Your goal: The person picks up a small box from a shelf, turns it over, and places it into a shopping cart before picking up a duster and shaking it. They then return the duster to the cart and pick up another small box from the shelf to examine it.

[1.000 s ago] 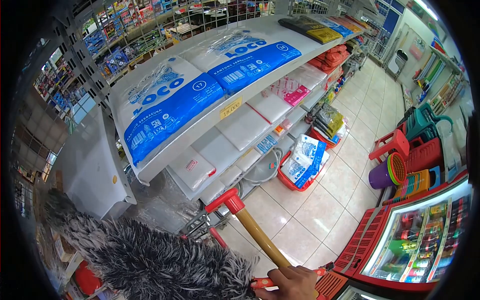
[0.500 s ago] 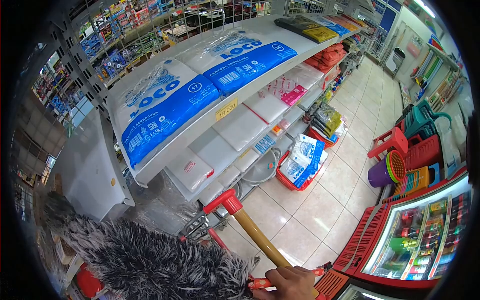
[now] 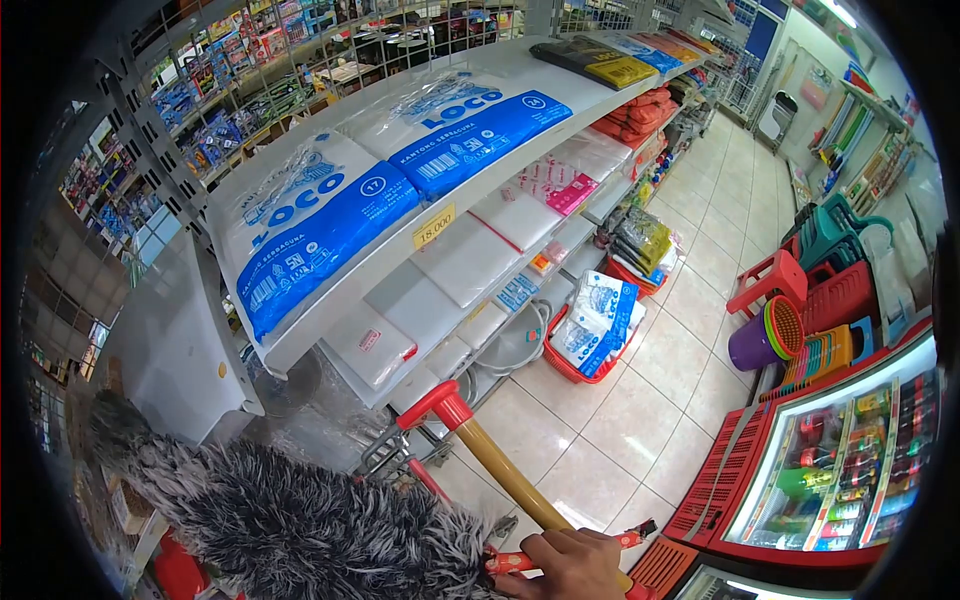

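Observation:
My right hand is closed at the bottom, around the red patterned handle of a fluffy duster and against the yellow-brown push bar of a shopping cart. The duster's grey and black head stretches left from my hand across the lower left. Red end fittings join the bar to the cart's metal frame, mostly hidden below. My left hand is out of view.
To the left, a shelf holds blue-and-white LOCO bag packs above a yellow price tag. Red baskets with packs stand on the tiled floor. Stacked stools, buckets and a drinks cooler line the right.
The shelf and its packs appear slightly further left in view. My hand, still closed on the duster handle, sits a little further left too.

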A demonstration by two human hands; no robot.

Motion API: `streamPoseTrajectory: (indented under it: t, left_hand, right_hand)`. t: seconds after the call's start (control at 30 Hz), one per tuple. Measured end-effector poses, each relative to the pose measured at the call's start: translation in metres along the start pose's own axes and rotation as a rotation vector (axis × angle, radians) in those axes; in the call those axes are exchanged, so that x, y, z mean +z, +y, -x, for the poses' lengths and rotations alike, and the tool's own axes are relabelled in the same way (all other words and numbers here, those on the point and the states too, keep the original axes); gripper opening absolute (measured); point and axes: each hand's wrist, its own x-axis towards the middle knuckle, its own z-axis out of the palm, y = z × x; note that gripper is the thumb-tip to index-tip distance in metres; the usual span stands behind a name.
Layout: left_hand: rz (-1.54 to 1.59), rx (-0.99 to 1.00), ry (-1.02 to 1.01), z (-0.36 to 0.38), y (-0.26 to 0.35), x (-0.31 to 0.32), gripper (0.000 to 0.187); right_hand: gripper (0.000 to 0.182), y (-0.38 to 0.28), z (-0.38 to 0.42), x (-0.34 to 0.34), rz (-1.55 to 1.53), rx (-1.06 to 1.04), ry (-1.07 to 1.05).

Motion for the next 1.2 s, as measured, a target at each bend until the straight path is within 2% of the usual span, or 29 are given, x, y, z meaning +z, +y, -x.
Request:
streamPoseTrajectory:
  t: [0.47,0.67,0.77,0.97,1.13,1.2]
  left_hand:
    - [0.129,0.042,-0.070,0.007,0.021,0.008,0.056]
    - [0.173,0.029,-0.155,-0.010,0.018,0.029,0.056]
    - [0.198,0.034,-0.176,-0.010,0.022,0.029,0.056]
    - [0.274,0.068,-0.172,0.013,0.025,0.012,0.055]
    - [0.325,0.114,-0.167,0.045,0.031,-0.001,0.055]
    - [0.343,0.129,-0.162,0.062,0.030,-0.007,0.055]
  right_hand:
    - [0.035,-0.002,0.003,-0.004,0.017,0.018,-0.004]
    - [0.038,0.000,0.008,-0.002,0.038,0.012,0.039]
    - [0.041,0.002,0.008,0.004,0.062,0.022,-0.006]
    - [0.039,0.011,0.008,0.016,0.113,-0.098,0.086]
    - [0.045,0.013,0.009,0.016,0.142,-0.090,0.136]
    - [0.039,0.016,0.012,0.018,0.182,-0.070,0.138]
